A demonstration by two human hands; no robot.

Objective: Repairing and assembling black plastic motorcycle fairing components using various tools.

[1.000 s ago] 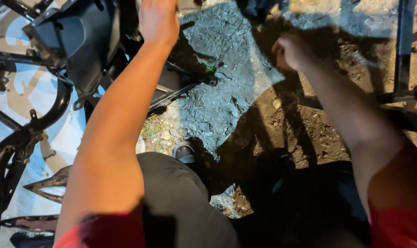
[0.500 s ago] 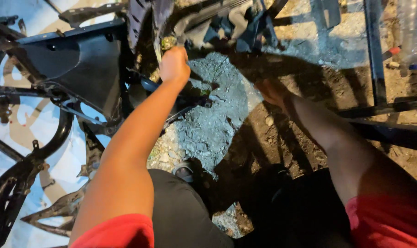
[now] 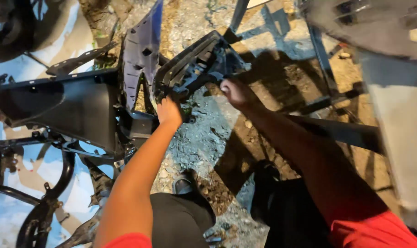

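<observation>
Head view shows both hands on a black moulded plastic panel with ribs and open slots, lifted above the stony ground. The left hand is closed on its lower edge; the right hand grips its right side. The panel seems light, stiff and a little brittle, so the thick rim is the best place to hold.

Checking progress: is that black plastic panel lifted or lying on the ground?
Lifted: both hands, left hand and right hand, hold the black panel tilted above the ground.
</observation>
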